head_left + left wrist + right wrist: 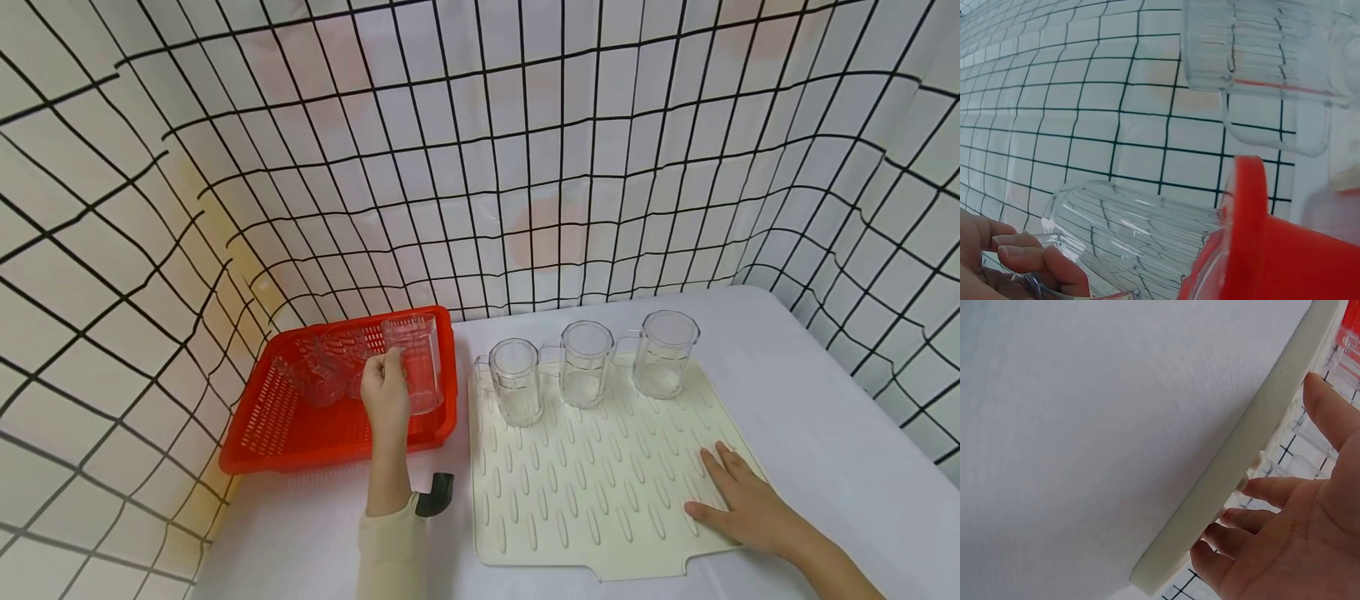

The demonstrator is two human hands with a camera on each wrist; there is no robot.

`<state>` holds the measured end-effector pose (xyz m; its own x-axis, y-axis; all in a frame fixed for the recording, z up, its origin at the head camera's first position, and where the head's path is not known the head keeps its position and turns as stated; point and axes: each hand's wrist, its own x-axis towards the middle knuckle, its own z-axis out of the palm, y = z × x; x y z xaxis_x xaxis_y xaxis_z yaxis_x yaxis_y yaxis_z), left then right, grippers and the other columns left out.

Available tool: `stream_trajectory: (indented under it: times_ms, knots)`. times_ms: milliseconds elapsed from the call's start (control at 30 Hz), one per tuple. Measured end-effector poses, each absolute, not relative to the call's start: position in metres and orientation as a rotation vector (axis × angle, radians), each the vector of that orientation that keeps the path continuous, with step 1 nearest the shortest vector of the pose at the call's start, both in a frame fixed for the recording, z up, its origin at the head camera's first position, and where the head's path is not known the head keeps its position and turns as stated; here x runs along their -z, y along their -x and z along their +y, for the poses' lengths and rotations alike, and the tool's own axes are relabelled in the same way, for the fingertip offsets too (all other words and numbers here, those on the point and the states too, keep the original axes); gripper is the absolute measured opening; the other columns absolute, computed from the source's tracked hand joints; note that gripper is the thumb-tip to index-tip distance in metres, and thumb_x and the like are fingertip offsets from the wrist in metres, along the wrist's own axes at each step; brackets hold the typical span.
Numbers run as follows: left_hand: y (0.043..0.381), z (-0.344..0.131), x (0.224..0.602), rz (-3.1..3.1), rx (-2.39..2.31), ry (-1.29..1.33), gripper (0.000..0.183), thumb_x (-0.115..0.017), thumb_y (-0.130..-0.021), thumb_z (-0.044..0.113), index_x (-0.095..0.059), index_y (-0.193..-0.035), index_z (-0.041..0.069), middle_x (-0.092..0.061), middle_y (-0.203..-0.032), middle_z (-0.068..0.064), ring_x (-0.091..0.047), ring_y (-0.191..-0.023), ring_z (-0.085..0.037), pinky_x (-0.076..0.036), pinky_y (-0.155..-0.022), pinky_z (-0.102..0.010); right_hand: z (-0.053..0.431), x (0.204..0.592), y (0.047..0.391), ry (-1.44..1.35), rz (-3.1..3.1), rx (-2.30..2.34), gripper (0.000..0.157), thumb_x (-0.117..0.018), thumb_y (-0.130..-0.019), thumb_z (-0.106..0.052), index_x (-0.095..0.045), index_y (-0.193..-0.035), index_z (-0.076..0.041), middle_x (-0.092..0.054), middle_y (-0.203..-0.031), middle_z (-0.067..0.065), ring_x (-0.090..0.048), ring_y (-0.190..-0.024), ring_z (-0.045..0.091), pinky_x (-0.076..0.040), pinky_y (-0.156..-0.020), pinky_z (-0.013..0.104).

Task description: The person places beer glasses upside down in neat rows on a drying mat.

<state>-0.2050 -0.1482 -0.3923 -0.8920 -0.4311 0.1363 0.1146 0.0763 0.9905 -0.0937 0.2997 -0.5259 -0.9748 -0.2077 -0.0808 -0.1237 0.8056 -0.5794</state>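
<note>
My left hand [386,392] grips the handle of a clear glass mug [425,367] at the right end of the red basket [330,454]. In the left wrist view the fingers [1063,269] curl round that handle, and the mug [1129,231] is beside the basket's red rim. My right hand [750,500] rests with spread fingers on the right front edge of a cream draining mat [555,533]. Three clear mugs stand upright in a row along the mat's back: a left mug [517,392], a middle mug [585,367] and a right mug [664,358].
More clear glassware [326,371] lies in the basket's left part, its shapes hard to separate. Black wire grid panels [525,167] enclose the white-covered table [300,533] at the back and sides. A dark piece [436,495] sticks out from the left cuff.
</note>
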Motion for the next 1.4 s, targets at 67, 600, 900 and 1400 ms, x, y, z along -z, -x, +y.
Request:
stream_trajectory:
  times_ms: [67,600,900,1400]
  knots:
    - [0.202,-0.147,0.389,-1.932,1.893,-0.298,0.025,-0.050,-0.102,0.026,-0.044,-0.085,0.008,-0.040,-0.070,-0.002,-0.037,-0.059,-0.012,-0.032,-0.053,-0.025,0.300,0.526,0.094,0.264,2.850,0.904,0.091,-0.067,-0.089,-0.042,-0.025,-0.144,0.017,-0.010,-0.147,0.045,-0.009,-0.132,0.065,-0.013,-0.095,0.079]
    - [0.182,-0.142,0.375,-1.832,1.961,-0.193,0.024,-0.050,-0.102,0.023,-0.046,-0.084,0.008,-0.041,-0.067,-0.002,-0.039,-0.061,-0.011,-0.039,-0.057,-0.024,0.298,0.524,0.092,0.274,2.858,0.899,0.090,-0.068,-0.088,-0.041,-0.027,-0.143,0.017,-0.012,-0.147,0.045,-0.012,-0.132,0.065,-0.015,-0.095,0.078]
    - [0.175,-0.138,0.371,-1.805,2.014,-0.131,0.021,-0.049,-0.102,0.018,-0.049,-0.084,0.008,-0.041,-0.065,-0.002,-0.040,-0.062,-0.013,-0.044,-0.064,-0.028,0.297,0.521,0.091,0.270,2.863,0.890,0.090,-0.068,-0.088,-0.042,-0.027,-0.143,0.017,-0.012,-0.146,0.046,-0.012,-0.130,0.066,-0.015,-0.094,0.079]
    - [0.163,-0.128,0.365,-1.806,2.101,0.009,0.025,-0.050,-0.101,0.021,-0.046,-0.080,0.008,-0.041,-0.064,-0.001,-0.039,-0.060,-0.011,-0.041,-0.060,-0.022,0.299,0.524,0.093,0.272,2.862,0.880,0.090,-0.066,-0.090,-0.042,-0.025,-0.145,0.016,-0.011,-0.148,0.044,-0.011,-0.132,0.065,-0.015,-0.094,0.079]
